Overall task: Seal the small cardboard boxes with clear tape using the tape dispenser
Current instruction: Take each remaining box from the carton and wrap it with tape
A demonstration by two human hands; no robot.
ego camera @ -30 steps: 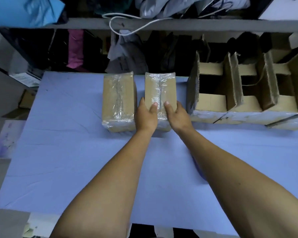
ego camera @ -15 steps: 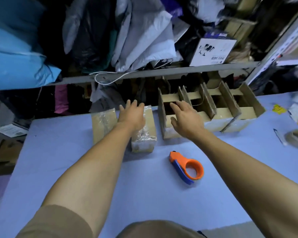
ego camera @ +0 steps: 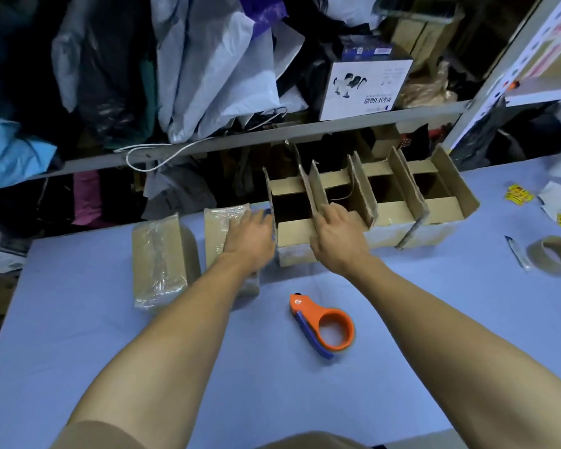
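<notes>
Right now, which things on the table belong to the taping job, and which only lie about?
Job: orange tape dispenser; two sealed tape-wrapped cardboard boxes; open brown cardboard boxes; left hand; right hand.

Lying about: empty cardboard tape core; yellow stickers.
</notes>
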